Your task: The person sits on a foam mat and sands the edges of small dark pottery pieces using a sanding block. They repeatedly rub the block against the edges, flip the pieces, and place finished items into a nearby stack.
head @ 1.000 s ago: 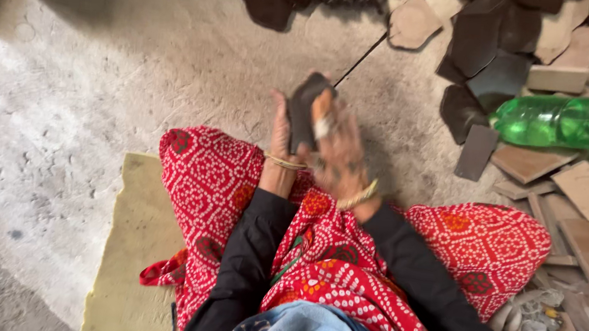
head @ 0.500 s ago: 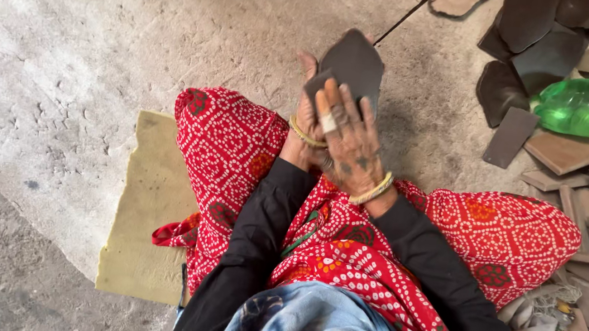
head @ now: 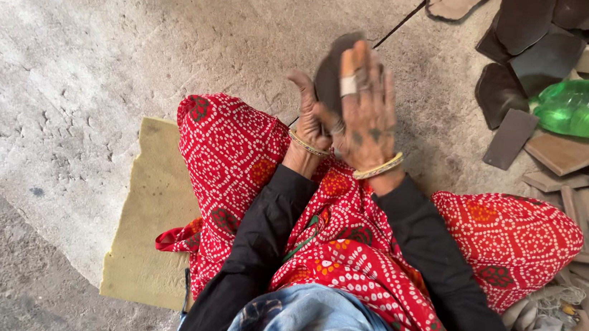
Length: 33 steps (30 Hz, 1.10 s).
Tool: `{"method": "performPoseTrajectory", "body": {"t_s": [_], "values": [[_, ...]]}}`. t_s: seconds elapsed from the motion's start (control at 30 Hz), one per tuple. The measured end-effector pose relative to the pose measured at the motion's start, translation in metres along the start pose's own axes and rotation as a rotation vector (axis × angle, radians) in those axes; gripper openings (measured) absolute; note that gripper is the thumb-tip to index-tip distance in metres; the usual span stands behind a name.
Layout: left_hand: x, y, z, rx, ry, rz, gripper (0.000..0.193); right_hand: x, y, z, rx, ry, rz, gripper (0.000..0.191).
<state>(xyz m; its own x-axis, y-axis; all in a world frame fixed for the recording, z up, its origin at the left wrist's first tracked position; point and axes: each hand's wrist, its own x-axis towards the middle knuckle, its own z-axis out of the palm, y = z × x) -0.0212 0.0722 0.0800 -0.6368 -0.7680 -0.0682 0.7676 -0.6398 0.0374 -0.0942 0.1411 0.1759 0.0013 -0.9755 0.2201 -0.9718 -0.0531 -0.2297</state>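
Note:
I sit cross-legged on the floor in red patterned cloth. My left hand [head: 311,117] holds a flat dark grey clay slab [head: 330,75] upright from below and behind, its thumb raised at the slab's left edge. My right hand [head: 367,108] lies flat against the slab's face with the fingers stretched upward; one finger carries a pale wrap. Both wrists wear thin bangles. Most of the slab is hidden behind my right hand.
Several dark and brown clay slabs [head: 528,51] lie piled at the upper right beside a green plastic bottle [head: 588,107] on its side. A yellow foam mat [head: 153,209] lies under me on the rough concrete floor [head: 103,61]. Rags sit at the lower right.
The slab has turned from tilted flat to nearly upright between my hands. My right hand's fingers have straightened over its face. The camera has shifted slightly.

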Motion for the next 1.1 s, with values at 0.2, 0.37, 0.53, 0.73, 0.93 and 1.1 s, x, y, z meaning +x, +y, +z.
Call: {"method": "performPoseTrajectory", "body": {"t_s": [0.2,0.37,0.53,0.73,0.93,1.1], "values": [[0.003,0.015,0.012,0.094,-0.091,0.205,0.114,-0.029,-0.007,0.005,0.133,0.18,0.036,0.079],[0.002,0.02,0.02,-0.111,-0.201,0.217,0.109,-0.057,-0.016,0.008,0.228,0.32,-0.014,0.054],[-0.001,0.031,0.031,-0.192,-0.22,0.323,0.095,-0.074,0.002,0.014,0.784,0.349,0.199,0.049],[-0.007,0.054,0.028,-0.077,-0.188,0.387,0.076,-0.094,0.062,0.088,1.514,0.414,0.861,0.038],[-0.019,0.165,-0.001,0.361,0.18,0.686,0.055,-0.104,0.107,0.134,1.633,0.191,1.15,0.045],[-0.049,0.278,-0.036,0.489,0.61,1.321,0.06,-0.093,0.108,0.132,1.569,0.142,1.11,0.046]]}}
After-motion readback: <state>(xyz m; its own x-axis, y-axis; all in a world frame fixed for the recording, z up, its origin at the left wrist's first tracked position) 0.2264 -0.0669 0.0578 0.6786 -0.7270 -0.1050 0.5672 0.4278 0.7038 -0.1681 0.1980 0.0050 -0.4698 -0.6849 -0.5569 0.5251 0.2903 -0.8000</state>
